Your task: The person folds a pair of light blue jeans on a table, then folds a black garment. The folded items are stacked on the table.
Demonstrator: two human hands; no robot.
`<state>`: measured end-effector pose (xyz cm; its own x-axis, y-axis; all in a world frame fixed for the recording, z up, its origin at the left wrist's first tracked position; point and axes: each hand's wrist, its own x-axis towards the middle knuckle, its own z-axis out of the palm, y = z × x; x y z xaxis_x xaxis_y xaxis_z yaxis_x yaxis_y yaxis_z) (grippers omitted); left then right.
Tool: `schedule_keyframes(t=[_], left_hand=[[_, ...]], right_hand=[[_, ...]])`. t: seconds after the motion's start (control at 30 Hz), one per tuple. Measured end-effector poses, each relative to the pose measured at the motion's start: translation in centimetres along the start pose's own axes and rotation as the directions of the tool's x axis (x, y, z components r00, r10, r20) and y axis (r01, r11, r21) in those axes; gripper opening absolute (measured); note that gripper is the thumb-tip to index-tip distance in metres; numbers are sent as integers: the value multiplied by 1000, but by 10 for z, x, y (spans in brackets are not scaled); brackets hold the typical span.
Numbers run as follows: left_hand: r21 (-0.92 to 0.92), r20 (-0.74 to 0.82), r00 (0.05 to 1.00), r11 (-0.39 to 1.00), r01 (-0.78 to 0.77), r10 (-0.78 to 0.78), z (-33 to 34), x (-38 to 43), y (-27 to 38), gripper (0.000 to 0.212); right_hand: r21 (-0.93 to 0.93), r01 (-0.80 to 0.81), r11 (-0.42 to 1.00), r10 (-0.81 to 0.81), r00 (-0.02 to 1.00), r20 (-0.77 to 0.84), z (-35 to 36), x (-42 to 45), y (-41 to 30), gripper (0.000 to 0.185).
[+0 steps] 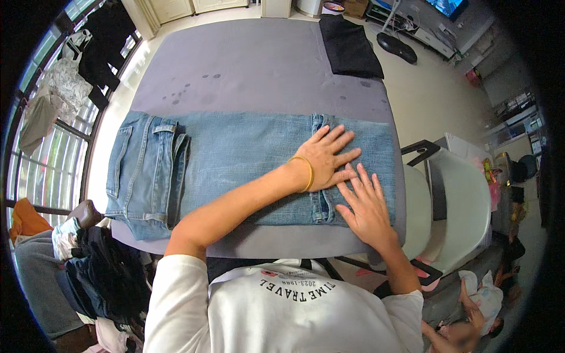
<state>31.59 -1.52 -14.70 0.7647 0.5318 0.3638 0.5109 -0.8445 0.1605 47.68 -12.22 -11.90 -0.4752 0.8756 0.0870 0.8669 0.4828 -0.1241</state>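
Note:
A pair of blue denim jeans [247,150] lies flat across the table, with its waist part [150,172] folded over at the left. Toward the right, the leg end is turned back, so its hem [323,212] runs across the denim. My left hand [329,154], below a yellow bracelet [305,174], presses palm down over that hem with fingers spread. Just nearer to me and to the right, my right hand [368,212] rests flat on the turned-back part. The fingertips of the right hand meet the left thumb. Neither hand grips anything.
A folded black garment [351,46] lies at the far right corner of the grey-covered table [238,57]. A pale chair [459,194] stands against the right edge. Clothes [110,260] are heaped at the left, and more hang by the window [66,88]. Another person [474,309] is at lower right.

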Motion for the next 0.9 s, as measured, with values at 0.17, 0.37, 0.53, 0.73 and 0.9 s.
schedule_keyframes(t=[0.17, 0.37, 0.53, 0.73, 0.9], left_hand=[[20, -23, 991, 991, 134, -133, 9, 6, -9, 51], [110, 55, 975, 972, 209, -216, 0, 8, -24, 52], [109, 127, 983, 987, 118, -131, -2, 13, -37, 51], [30, 57, 997, 998, 51, -52, -11, 4, -32, 50], [25, 284, 959, 1000, -8, 1, -77, -36, -35, 54]], right_hand=[[-3, -17, 1000, 17, 997, -81, 4, -3, -4, 53], [99, 74, 992, -63, 992, -111, 13, -13, -42, 75], [107, 161, 981, -141, 974, -176, 21, 22, -67, 68], [79, 162, 984, -147, 976, -161, 17, 19, -66, 59], [114, 186, 976, -158, 963, -220, 19, 14, -70, 51]])
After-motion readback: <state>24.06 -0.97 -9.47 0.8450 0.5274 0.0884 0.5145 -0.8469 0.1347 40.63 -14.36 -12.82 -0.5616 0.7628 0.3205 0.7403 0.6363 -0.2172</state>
